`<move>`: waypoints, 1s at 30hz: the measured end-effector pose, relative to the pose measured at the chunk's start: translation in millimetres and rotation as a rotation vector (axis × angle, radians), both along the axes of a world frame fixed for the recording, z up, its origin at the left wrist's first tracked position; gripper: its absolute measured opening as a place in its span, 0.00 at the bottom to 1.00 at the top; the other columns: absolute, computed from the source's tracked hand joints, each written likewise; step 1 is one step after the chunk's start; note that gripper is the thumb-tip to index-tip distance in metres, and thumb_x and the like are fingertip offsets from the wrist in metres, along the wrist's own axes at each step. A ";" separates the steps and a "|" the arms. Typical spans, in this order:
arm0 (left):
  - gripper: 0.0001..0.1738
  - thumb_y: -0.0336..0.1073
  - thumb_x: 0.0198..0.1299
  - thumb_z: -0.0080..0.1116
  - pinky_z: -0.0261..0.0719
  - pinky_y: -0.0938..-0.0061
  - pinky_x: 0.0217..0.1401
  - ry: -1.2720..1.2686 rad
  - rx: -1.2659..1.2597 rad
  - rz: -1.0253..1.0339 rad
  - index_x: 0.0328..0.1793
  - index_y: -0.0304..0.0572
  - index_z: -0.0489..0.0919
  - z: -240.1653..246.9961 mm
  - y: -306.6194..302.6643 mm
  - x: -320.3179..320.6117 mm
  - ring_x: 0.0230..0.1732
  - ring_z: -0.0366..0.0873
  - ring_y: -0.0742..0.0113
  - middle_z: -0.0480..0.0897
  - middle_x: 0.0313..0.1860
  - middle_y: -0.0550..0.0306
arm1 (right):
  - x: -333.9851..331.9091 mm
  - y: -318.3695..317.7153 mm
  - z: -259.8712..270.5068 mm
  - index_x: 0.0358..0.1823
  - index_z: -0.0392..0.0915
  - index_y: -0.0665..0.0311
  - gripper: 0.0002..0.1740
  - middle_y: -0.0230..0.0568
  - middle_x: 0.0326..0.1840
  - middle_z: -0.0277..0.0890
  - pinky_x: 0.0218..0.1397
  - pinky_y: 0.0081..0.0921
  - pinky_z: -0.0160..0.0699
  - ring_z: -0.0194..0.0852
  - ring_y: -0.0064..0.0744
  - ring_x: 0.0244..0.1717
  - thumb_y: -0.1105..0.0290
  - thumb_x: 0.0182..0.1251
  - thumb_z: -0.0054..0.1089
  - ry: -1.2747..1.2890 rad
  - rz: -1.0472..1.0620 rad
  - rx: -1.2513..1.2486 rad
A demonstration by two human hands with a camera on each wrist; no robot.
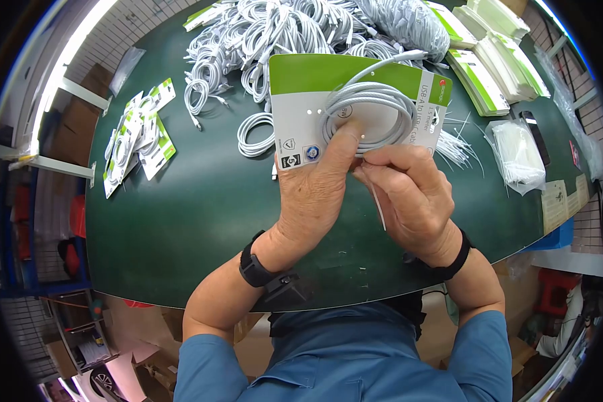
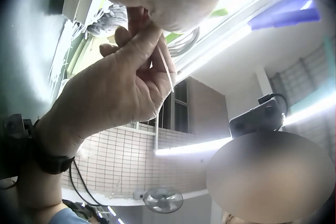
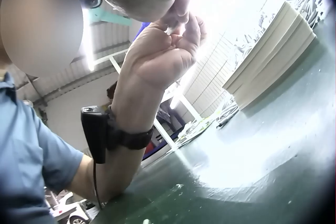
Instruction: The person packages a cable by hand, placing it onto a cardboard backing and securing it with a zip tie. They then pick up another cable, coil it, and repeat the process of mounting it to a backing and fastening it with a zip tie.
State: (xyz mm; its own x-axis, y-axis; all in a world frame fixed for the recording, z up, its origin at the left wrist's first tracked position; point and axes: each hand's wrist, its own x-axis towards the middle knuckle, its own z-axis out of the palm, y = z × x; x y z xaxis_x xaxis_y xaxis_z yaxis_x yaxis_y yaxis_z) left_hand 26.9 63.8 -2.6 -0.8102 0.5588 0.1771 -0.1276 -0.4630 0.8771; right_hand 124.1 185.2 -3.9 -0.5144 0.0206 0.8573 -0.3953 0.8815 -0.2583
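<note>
In the head view, my left hand [image 1: 315, 191] grips a green-and-white backing card [image 1: 295, 84], its thumb pressing a coiled white USB cable [image 1: 403, 114] against the card's face. The thumb passes through the middle of the loop. A thin white tie [image 1: 380, 211] hangs from the fingers of my right hand [image 1: 415, 201], which pinch it at the lower edge of the coil. The left wrist view shows the same tie [image 2: 167, 71] dangling beside the right hand [image 2: 115, 87]. Seen from the right wrist, the left hand [image 3: 163, 64] meets the right fingertips; the card is hidden there.
A heap of coiled white cables [image 1: 268, 30] covers the far side of the green table [image 1: 214, 228]. Carded cables [image 1: 141, 134] lie at left. Stacked cards [image 1: 479, 84], loose white ties [image 1: 459, 147], a bag of ties [image 1: 516, 154] and a phone [image 1: 534, 134] lie at right.
</note>
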 end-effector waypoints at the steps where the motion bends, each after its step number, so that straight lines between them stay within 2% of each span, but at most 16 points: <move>1: 0.23 0.26 0.75 0.63 0.90 0.74 0.47 -0.005 0.005 -0.003 0.73 0.41 0.73 0.6 0.6 -0.1 0.56 0.86 0.66 0.83 0.62 0.54 | 2.1 -3.5 0.9 0.43 0.86 0.67 0.15 0.44 0.47 0.85 0.38 0.30 0.89 0.89 0.37 0.38 0.84 0.55 0.81 -0.019 -0.002 -0.025; 2: 0.23 0.26 0.75 0.63 0.90 0.74 0.47 -0.009 0.009 -0.005 0.73 0.41 0.73 1.4 1.1 -0.3 0.57 0.86 0.66 0.83 0.62 0.54 | 3.2 -5.1 1.8 0.43 0.86 0.67 0.16 0.44 0.47 0.86 0.41 0.30 0.90 0.90 0.38 0.40 0.83 0.55 0.84 -0.036 -0.005 -0.051; 8: 0.24 0.28 0.76 0.64 0.92 0.72 0.48 -0.015 0.031 -0.003 0.74 0.41 0.72 3.4 2.5 0.0 0.57 0.86 0.66 0.82 0.63 0.53 | 5.4 -4.9 -1.0 0.44 0.85 0.66 0.16 0.45 0.47 0.86 0.41 0.31 0.89 0.90 0.39 0.40 0.83 0.57 0.83 -0.015 -0.009 -0.058; 11: 0.20 0.31 0.75 0.66 0.89 0.74 0.48 -0.076 0.070 -0.020 0.69 0.36 0.76 10.5 3.3 2.9 0.54 0.85 0.71 0.83 0.60 0.54 | 7.0 -8.1 -1.0 0.45 0.83 0.66 0.16 0.45 0.47 0.86 0.42 0.30 0.90 0.90 0.40 0.41 0.83 0.60 0.81 -0.014 0.016 -0.050; 14: 0.19 0.31 0.75 0.66 0.88 0.74 0.48 0.041 0.061 0.030 0.68 0.36 0.77 -4.7 6.7 -1.9 0.53 0.85 0.71 0.84 0.59 0.54 | 5.3 -9.8 -4.2 0.45 0.81 0.67 0.15 0.46 0.48 0.86 0.44 0.30 0.91 0.91 0.40 0.43 0.83 0.62 0.80 -0.010 0.070 -0.086; 17: 0.19 0.32 0.75 0.66 0.87 0.74 0.50 -0.033 0.046 -0.010 0.68 0.36 0.78 6.5 2.9 1.6 0.53 0.84 0.72 0.84 0.57 0.55 | 2.0 -5.7 -5.8 0.43 0.83 0.70 0.14 0.51 0.49 0.84 0.40 0.34 0.92 0.91 0.43 0.42 0.87 0.56 0.75 0.047 0.138 -0.068; 20: 0.19 0.32 0.75 0.66 0.87 0.74 0.51 -0.027 0.038 0.003 0.68 0.36 0.78 8.6 2.1 3.6 0.53 0.84 0.72 0.85 0.56 0.56 | 0.8 -5.0 -12.3 0.43 0.83 0.71 0.14 0.51 0.49 0.84 0.43 0.35 0.93 0.91 0.45 0.43 0.87 0.56 0.75 0.062 0.212 -0.125; 26: 0.19 0.31 0.75 0.66 0.87 0.74 0.52 0.035 0.055 0.027 0.68 0.36 0.79 1.4 3.1 0.4 0.54 0.84 0.73 0.85 0.56 0.57 | -0.4 -3.4 -4.8 0.43 0.84 0.70 0.14 0.51 0.48 0.87 0.44 0.35 0.93 0.91 0.45 0.43 0.86 0.58 0.76 0.019 0.198 -0.119; 30: 0.17 0.30 0.75 0.67 0.87 0.75 0.46 0.048 0.036 0.042 0.65 0.34 0.80 -2.1 3.7 -0.4 0.50 0.85 0.74 0.86 0.54 0.57 | 2.8 -0.1 -0.6 0.45 0.83 0.70 0.14 0.51 0.45 0.89 0.43 0.34 0.92 0.91 0.43 0.42 0.84 0.60 0.78 0.014 0.151 -0.139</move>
